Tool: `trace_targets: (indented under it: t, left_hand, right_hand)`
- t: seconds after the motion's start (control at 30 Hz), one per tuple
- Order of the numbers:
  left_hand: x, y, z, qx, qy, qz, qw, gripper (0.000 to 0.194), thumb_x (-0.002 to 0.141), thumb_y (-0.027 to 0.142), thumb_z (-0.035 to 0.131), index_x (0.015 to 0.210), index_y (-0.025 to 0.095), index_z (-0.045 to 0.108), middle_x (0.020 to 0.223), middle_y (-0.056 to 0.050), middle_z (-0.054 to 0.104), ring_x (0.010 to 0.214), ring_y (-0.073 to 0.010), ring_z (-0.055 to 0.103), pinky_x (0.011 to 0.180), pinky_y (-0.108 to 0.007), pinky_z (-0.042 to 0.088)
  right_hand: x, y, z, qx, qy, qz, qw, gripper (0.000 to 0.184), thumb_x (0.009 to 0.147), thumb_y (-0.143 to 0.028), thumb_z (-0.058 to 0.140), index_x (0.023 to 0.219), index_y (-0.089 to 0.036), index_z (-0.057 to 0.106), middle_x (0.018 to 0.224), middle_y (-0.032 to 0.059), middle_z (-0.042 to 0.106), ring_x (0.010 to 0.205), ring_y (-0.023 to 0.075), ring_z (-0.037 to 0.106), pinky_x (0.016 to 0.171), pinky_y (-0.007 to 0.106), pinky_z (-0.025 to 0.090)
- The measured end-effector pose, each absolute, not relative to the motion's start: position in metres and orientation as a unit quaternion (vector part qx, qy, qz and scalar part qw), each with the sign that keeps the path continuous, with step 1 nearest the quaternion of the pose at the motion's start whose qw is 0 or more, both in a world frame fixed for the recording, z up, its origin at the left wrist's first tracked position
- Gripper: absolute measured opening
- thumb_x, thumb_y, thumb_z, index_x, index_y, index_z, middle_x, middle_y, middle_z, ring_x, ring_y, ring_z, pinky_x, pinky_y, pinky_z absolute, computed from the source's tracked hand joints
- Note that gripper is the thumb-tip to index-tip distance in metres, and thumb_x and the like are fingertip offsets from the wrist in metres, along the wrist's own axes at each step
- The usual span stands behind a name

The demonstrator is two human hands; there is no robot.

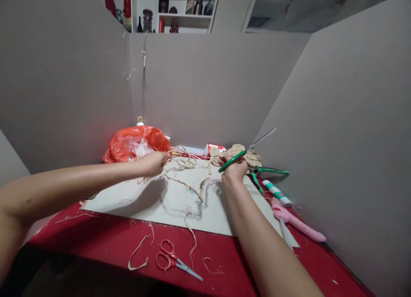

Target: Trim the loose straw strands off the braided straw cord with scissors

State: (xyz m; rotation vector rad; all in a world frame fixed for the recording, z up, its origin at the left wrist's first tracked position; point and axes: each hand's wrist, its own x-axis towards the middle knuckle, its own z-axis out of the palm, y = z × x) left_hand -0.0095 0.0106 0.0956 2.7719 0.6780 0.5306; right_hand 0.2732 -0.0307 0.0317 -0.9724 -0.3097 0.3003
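My left hand [156, 163] is closed on strands of a tan straw braid [184, 183], left of the middle of the white board [128, 200]. The braid sags in a V over the board, and loose straw ends spread around my fingers. My right hand [236, 172] grips green-handled scissors [231, 161], their blades pointing up and away to the right. The braid's other side rises toward my right hand; whether those fingers also pinch it I cannot tell. Behind that hand lie round woven straw pieces [236, 149].
A red plastic bag [117, 149] stands at the back left. Red-handled scissors [170, 257] and straw scraps lie on the red cloth [109, 243] in front. Green-handled pliers [272, 171], a white-and-green tube [276, 193] and a pink glue gun [298, 224] line the right side. Grey panels enclose the table.
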Motion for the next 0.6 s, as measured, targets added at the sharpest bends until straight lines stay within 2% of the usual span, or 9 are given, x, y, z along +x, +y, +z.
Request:
trace_targets:
  t: [0.07, 0.13, 0.23, 0.33, 0.5, 0.6]
  left_hand:
    - [-0.025, -0.03, 0.079, 0.955, 0.176, 0.22, 0.089, 0.034, 0.085, 0.013, 0.041, 0.114, 0.012, 0.059, 0.114, -0.016, 0.063, 0.105, -0.023, 0.058, 0.092, -0.041, 0.045]
    - [-0.04, -0.075, 0.06, 0.965, 0.08, 0.237, 0.083, 0.045, 0.086, 0.017, 0.042, 0.13, 0.015, 0.047, 0.13, -0.017, 0.054, 0.119, -0.0238, 0.05, 0.098, -0.042, 0.041]
    - [-0.054, -0.126, 0.035, 0.979, -0.085, 0.159, 0.093, 0.056, 0.088, 0.035, 0.046, 0.14, 0.018, 0.036, 0.141, -0.013, 0.045, 0.13, -0.0248, 0.04, 0.11, -0.042, 0.027]
    - [-0.054, -0.136, 0.016, 0.983, -0.131, 0.072, 0.108, 0.057, 0.089, 0.042, 0.043, 0.143, 0.024, 0.033, 0.147, -0.008, 0.038, 0.137, -0.0238, 0.03, 0.115, -0.043, 0.014]
    - [-0.046, -0.103, 0.001, 0.985, -0.077, 0.05, 0.143, 0.061, 0.087, 0.047, 0.046, 0.142, 0.02, 0.037, 0.142, -0.014, 0.044, 0.135, -0.0276, 0.033, 0.112, -0.05, 0.016]
    - [-0.046, -0.088, 0.0, 0.986, -0.084, 0.049, 0.135, 0.052, 0.089, 0.042, 0.045, 0.136, 0.021, 0.045, 0.139, -0.014, 0.047, 0.131, -0.0267, 0.039, 0.11, -0.048, 0.022]
  right_hand:
    - [0.271, -0.031, 0.016, -0.475, -0.13, 0.157, 0.856, 0.039, 0.054, -0.018, 0.07, 0.077, -0.022, 0.039, 0.059, -0.0117, 0.052, 0.047, 0.0072, 0.057, 0.041, 0.017, 0.049]
    - [0.27, -0.031, 0.005, -0.483, -0.116, 0.171, 0.851, 0.038, 0.054, -0.017, 0.069, 0.077, -0.023, 0.039, 0.057, -0.0123, 0.051, 0.046, 0.0071, 0.057, 0.041, 0.017, 0.049]
    - [0.271, -0.033, -0.003, -0.489, -0.107, 0.187, 0.845, 0.037, 0.055, -0.016, 0.068, 0.076, -0.023, 0.039, 0.055, -0.0125, 0.051, 0.046, 0.0069, 0.057, 0.042, 0.016, 0.049]
    - [0.275, -0.036, -0.003, -0.49, -0.107, 0.19, 0.844, 0.036, 0.055, -0.016, 0.068, 0.076, -0.023, 0.039, 0.056, -0.0119, 0.052, 0.047, 0.007, 0.057, 0.042, 0.016, 0.048]
    - [0.28, -0.039, -0.003, -0.49, -0.103, 0.191, 0.844, 0.037, 0.055, -0.016, 0.068, 0.077, -0.023, 0.039, 0.058, -0.0113, 0.053, 0.05, 0.0081, 0.059, 0.042, 0.017, 0.049]
    - [0.28, -0.037, -0.004, -0.492, -0.098, 0.195, 0.843, 0.037, 0.055, -0.016, 0.068, 0.078, -0.023, 0.04, 0.058, -0.0112, 0.053, 0.049, 0.0082, 0.059, 0.041, 0.017, 0.049]
